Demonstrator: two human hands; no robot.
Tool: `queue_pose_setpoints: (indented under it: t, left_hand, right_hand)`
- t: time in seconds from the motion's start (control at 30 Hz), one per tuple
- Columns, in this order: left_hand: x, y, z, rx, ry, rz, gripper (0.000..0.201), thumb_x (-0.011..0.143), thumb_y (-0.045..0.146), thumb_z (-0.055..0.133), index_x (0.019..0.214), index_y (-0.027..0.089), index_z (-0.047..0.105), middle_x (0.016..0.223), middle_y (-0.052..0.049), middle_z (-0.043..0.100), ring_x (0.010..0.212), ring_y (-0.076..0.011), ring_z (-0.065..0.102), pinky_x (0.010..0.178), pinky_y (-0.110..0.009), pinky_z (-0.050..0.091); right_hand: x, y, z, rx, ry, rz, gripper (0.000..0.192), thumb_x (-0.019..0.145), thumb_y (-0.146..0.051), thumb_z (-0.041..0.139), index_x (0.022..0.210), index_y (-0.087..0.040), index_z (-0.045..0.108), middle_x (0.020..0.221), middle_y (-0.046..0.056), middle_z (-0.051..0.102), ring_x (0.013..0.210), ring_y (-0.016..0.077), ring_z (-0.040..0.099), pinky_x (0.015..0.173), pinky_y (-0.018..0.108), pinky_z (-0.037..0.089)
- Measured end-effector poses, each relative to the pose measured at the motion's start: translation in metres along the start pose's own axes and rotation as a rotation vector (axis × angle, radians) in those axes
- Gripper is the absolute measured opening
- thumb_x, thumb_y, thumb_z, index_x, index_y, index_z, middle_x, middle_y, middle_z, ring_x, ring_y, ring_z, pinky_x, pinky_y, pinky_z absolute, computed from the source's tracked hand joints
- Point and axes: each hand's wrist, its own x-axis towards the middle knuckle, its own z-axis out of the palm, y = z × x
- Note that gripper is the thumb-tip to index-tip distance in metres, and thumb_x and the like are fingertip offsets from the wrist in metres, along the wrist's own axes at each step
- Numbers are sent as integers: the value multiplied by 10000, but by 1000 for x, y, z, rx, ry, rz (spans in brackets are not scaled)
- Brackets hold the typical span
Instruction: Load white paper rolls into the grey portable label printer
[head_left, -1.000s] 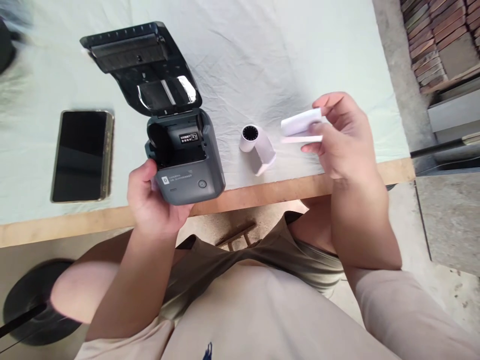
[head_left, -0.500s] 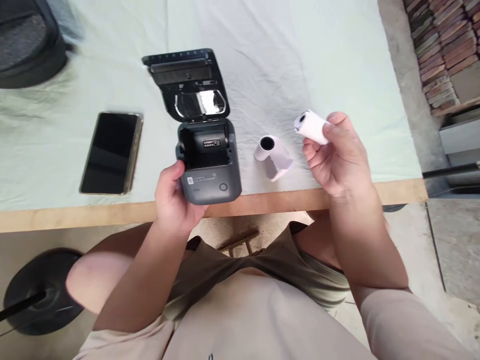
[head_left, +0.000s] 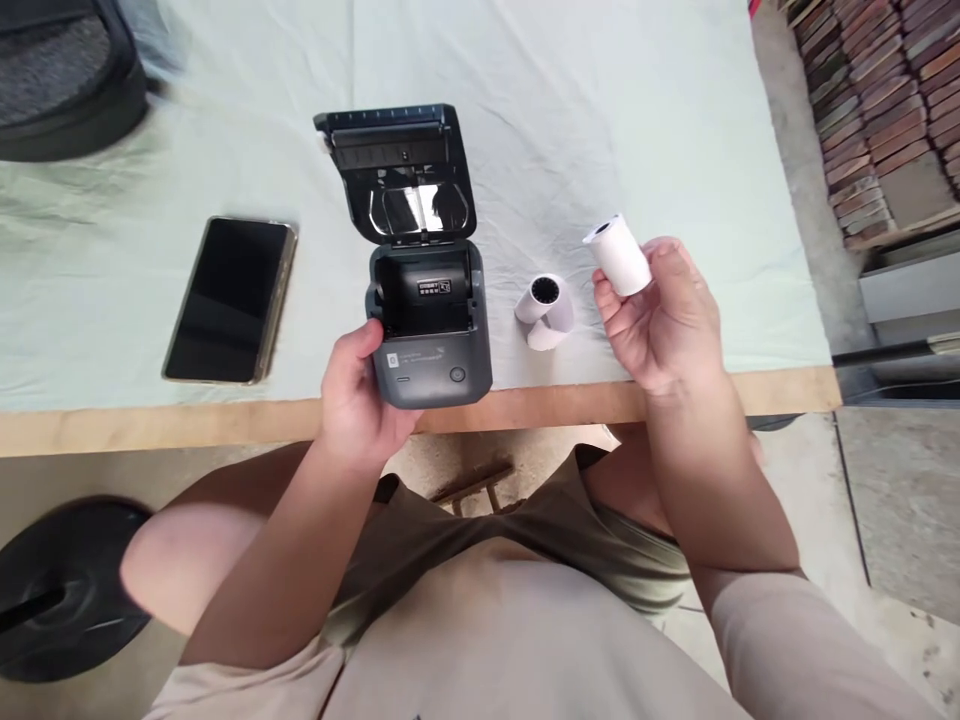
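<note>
A dark label printer (head_left: 433, 365) is tilted up near the table's front edge, its lid (head_left: 397, 165) swung back and its paper bay exposed with no roll inside. My left hand (head_left: 360, 395) grips its lower left side, thumb on the front and the other fingers hidden underneath. To the right, my right hand (head_left: 664, 310) pinches a white paper roll (head_left: 621, 257) above the cloth, its dark core facing up and left. Between the two stands a second white roll (head_left: 529, 305) with a black core and a loose strip of paper curling off it.
A phone in a clear case (head_left: 231, 300) lies left of the printer. A black bag (head_left: 67, 90) sits at the far left corner. Pale green cloth (head_left: 555, 120) covers the table up to its wooden edge (head_left: 187, 428). Stacked bricks (head_left: 885, 120) stand beyond the right side.
The paper roll in my right hand has turned more upright. The printer appears slightly further right, still held. The standing roll's loose strip has curled closer in.
</note>
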Motion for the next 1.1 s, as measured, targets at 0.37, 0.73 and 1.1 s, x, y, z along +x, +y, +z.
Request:
queue_pose_setpoints:
  t: [0.37,0.73,1.1]
  left_hand:
    - [-1,0,4,-87,-4,16,269,1022,314,573,1031,225,827,907,-10,881,807,-185,818,891,-317,697]
    - [0,0,3,-39,44,-14,407,1091,384,464,1196,240,830,926,-22,875,1032,-245,822,962,-384,682]
    - [3,-2,-6,-31,-41,-42,217,998,387,668,1002,215,800,875,-35,831,939,-258,831,830,-346,685]
  right_hand:
    - [-3,-2,8,-69,-68,62,474,789,-520,981,1021,-317,621,992,-46,739,872,152,767,680,270,705]
    - [-3,-1,5,-17,-110,76,399,791,-397,965,1061,-388,671,1058,-92,776,972,166,793,843,352,726]
    - [-2,-2,15,51,51,-1,497,780,-431,973,1211,-428,726,1101,-56,775,995,174,759,797,315,687]
